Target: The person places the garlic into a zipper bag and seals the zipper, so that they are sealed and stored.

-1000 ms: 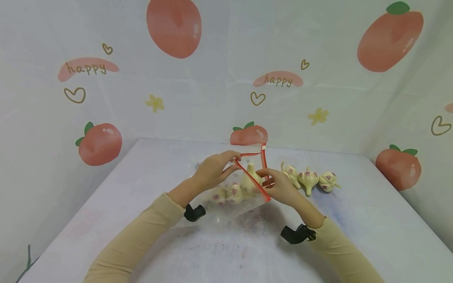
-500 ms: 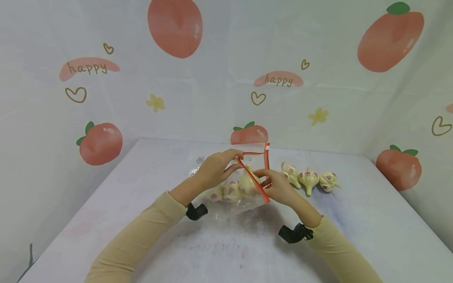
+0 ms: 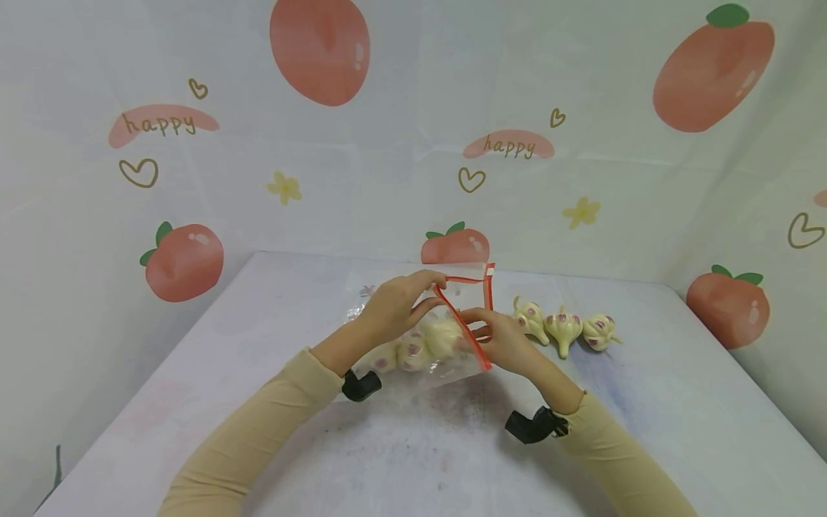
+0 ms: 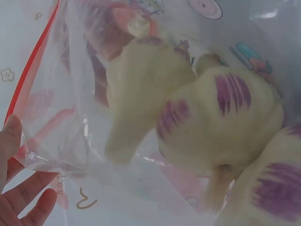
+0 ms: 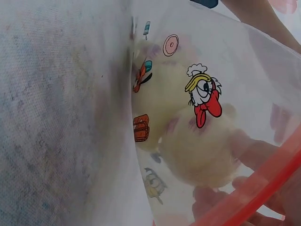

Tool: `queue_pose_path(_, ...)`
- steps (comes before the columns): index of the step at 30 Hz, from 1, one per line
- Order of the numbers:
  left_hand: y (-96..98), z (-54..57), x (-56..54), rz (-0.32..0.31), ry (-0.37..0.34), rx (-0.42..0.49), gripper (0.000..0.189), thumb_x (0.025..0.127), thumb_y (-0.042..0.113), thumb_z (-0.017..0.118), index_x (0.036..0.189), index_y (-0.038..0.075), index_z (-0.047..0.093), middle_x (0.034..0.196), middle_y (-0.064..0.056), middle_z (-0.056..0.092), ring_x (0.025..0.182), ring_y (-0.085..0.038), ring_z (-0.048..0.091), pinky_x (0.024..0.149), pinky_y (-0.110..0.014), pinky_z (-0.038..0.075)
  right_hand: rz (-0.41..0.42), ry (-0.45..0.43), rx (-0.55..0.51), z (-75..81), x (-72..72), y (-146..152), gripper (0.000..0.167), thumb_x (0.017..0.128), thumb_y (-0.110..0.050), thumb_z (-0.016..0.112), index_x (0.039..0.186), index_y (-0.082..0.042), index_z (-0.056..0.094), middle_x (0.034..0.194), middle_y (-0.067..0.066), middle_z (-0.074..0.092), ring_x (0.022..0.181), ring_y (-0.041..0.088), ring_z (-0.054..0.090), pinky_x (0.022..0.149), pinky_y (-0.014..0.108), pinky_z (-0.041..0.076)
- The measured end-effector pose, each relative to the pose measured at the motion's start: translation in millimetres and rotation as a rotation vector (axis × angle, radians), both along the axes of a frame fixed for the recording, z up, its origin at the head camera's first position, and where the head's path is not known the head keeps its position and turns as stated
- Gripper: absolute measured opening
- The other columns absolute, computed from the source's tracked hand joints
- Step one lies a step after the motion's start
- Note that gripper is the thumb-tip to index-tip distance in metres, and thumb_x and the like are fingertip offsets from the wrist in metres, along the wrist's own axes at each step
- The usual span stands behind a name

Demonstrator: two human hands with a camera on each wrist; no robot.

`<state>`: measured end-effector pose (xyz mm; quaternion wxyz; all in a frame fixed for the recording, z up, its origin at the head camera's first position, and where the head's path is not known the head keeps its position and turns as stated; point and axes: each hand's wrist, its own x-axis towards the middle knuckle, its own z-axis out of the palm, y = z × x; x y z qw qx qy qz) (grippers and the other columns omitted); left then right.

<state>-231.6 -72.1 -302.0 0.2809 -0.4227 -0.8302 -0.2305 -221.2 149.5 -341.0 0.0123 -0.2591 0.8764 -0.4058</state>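
My left hand [image 3: 400,305] pinches the red-edged mouth of a clear zip bag [image 3: 461,366] and keeps it parted. The fingers of my right hand [image 3: 504,337] reach in through that mouth, with fingertips and thumb about the end of a pale garlic bulb [image 3: 442,337]. In the right wrist view they lie along the edge of this garlic bulb [image 5: 195,146]. Deeper in the bag sit garlic bulbs with purple streaks, one of them a streaked bulb [image 3: 412,352]. The left wrist view shows the gripped bulb [image 4: 146,80] with its stem towards the mouth.
Right of the bag, three more garlic bulbs [image 3: 564,329] lie in a row on the pale table [image 3: 388,452]. Behind the table hangs a white backdrop [image 3: 388,179] with printed fruit. A black wrist mount [image 3: 533,426] projects below my right forearm.
The pale bulb has gone from upright near the mouth to tipped over and farther left inside the bag. My right hand followed slightly left; the streaked bulbs shifted left too. The left hand keeps its pinch.
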Motion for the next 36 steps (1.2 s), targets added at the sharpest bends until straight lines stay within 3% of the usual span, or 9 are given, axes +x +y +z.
queue_pose_path(5,-1.9,-0.3,-0.2,0.008,-0.022,0.015,0.025,0.085,0.011,0.067,0.106,0.005,0.056,0.099,-0.006,0.066,0.084,-0.021,0.067,0.070,-0.029,0.054,0.013,0.023,0.001,2.4,0.7,2.2,0.043,0.081,-0.017,0.073,0.117,0.001,0.059,0.115,0.021,0.063,0.092,0.032,0.069,0.072,0.033,0.057)
queue_pose_path(11,-3.7,-1.7,-0.8,0.017,-0.035,0.013,0.025,0.086,0.014,0.067,0.106,0.005,0.056,0.100,-0.006,0.066,0.087,-0.020,0.068,0.071,-0.029,0.054,0.002,0.111,-0.001,5.3,2.1,10.3,0.032,0.083,-0.006,0.068,0.113,0.004,0.061,0.110,0.022,0.065,0.086,0.028,0.069,0.071,0.027,0.056)
queue_pose_path(15,-3.9,-1.4,-0.7,0.020,-0.041,0.011,0.025,0.086,0.015,0.067,0.107,0.005,0.056,0.099,-0.005,0.067,0.088,-0.020,0.068,0.071,-0.029,0.054,-0.031,0.152,-0.004,7.0,2.9,17.2,0.030,0.083,-0.011,0.069,0.110,0.001,0.064,0.106,0.018,0.067,0.083,0.023,0.069,0.072,0.023,0.055)
queue_pose_path(23,-4.9,-3.0,-0.8,0.023,-0.029,-0.002,0.026,0.087,0.013,0.066,0.108,0.004,0.056,0.100,-0.006,0.066,0.088,-0.019,0.068,0.071,-0.029,0.053,-0.095,0.180,-0.032,9.1,5.7,35.5,0.027,0.083,-0.011,0.069,0.107,0.000,0.066,0.102,0.017,0.069,0.082,0.025,0.069,0.070,0.021,0.054)
queue_pose_path(36,-8.1,-6.0,0.1,0.038,-0.041,0.006,0.027,0.086,0.014,0.067,0.109,0.005,0.055,0.100,-0.005,0.066,0.088,-0.019,0.067,0.069,-0.029,0.053,-0.180,0.177,0.014,8.3,4.9,62.8,0.027,0.084,-0.011,0.068,0.108,0.001,0.065,0.102,0.019,0.069,0.084,0.029,0.069,0.067,0.019,0.053)
